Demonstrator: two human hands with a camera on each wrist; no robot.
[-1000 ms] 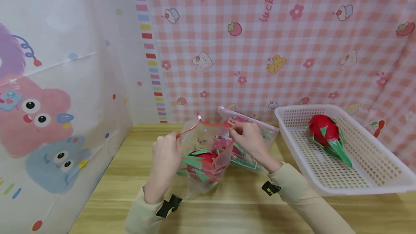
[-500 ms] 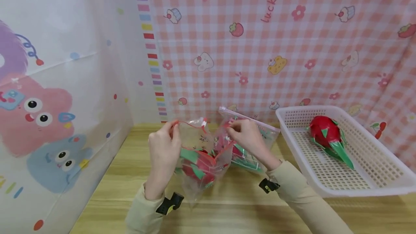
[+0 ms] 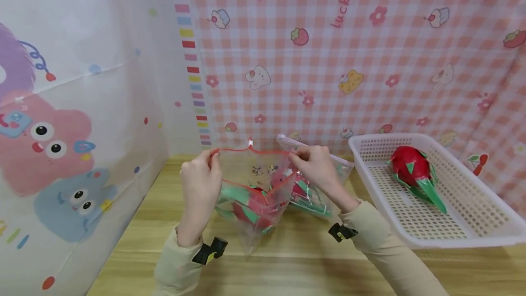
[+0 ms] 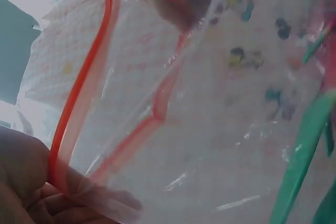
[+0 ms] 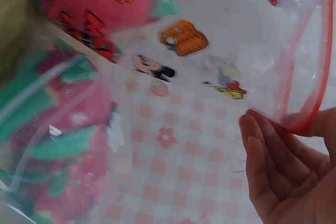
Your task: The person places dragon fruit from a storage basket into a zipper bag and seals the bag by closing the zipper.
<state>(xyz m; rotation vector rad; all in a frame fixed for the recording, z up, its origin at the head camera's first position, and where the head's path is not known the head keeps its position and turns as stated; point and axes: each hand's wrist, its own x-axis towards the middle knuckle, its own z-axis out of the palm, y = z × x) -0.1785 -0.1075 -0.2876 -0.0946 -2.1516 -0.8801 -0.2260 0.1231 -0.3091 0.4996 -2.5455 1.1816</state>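
Observation:
A clear zip bag [image 3: 236, 166] with a red zip edge stands with its mouth spread between both hands. Inside it sits a red toy dragon fruit [image 3: 255, 209] with green leaves. My left hand [image 3: 200, 186] pinches the left end of the mouth, and in the left wrist view the red zip strip [image 4: 79, 87] runs up from those fingers. At the other end, my right hand [image 3: 318, 168] pinches the red edge between thumb and fingers, as the right wrist view confirms. The white slider [image 3: 250, 143] sits at the far side of the mouth.
Behind the right hand lies a second zip bag [image 3: 344, 164] with a pink zip, holding another dragon fruit. At right stands a white plastic basket [image 3: 370, 195] with one dragon fruit [image 3: 410, 164] in it. A gingham cloth [image 3: 370, 58] hangs behind the wooden table [image 3: 287, 268].
The left hand has shifted slightly left and up, and the bag's mouth is pulled wider. The slider swung right, then back to the middle. The right hand has stayed nearly in place.

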